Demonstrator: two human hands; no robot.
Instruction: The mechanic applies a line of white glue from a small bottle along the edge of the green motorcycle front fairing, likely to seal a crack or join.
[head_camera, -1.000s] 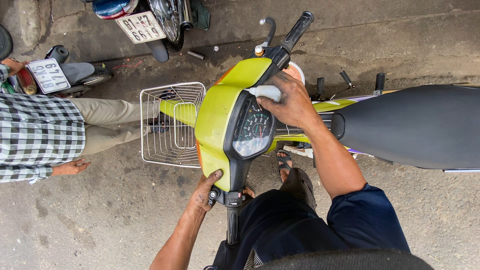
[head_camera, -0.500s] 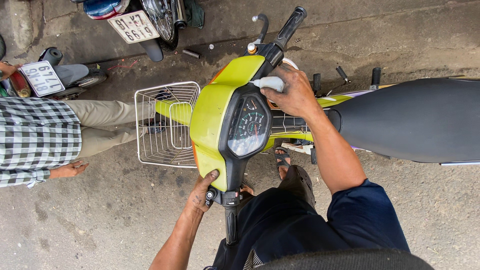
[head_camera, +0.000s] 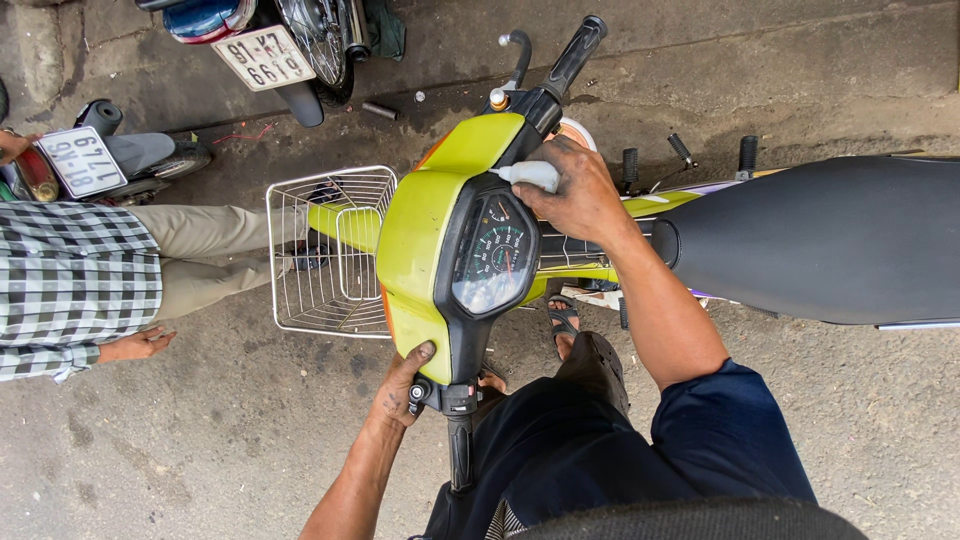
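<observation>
Scooter (head_camera: 430, 240): yellow-green, seen from above, mid-frame. Long axis runs left to right; front with wire basket (head_camera: 325, 250) points left, black seat (head_camera: 820, 235) lies right. Handlebar crosses it from the top grip (head_camera: 575, 52) to the bottom grip (head_camera: 460, 450), tilted slightly. Round speedometer (head_camera: 492, 262) sits in the headset, facing up.

Right hand (head_camera: 580, 195): on the upper side of the headset, beside the speedometer. Fingers curled narrowly around a small white bottle (head_camera: 530, 176), whose nozzle points left toward the dial's edge.

Left hand (head_camera: 405, 385): at the lower end of the headset, just by the bottom grip's switch housing. Fingers partly bent, tips pressed against the yellow-green cover; whether it grasps anything behind the cover cannot be told.

Surroundings: a second person in a checked shirt (head_camera: 75, 290) and khaki trousers stands left of the basket, one hand (head_camera: 135, 345) hanging loose. Two parked motorbikes with number plates, top left (head_camera: 290, 40) and far left (head_camera: 110, 160). Cracked concrete ground (head_camera: 200, 450). The wearer's sandalled foot (head_camera: 565, 320) shows below the frame.
</observation>
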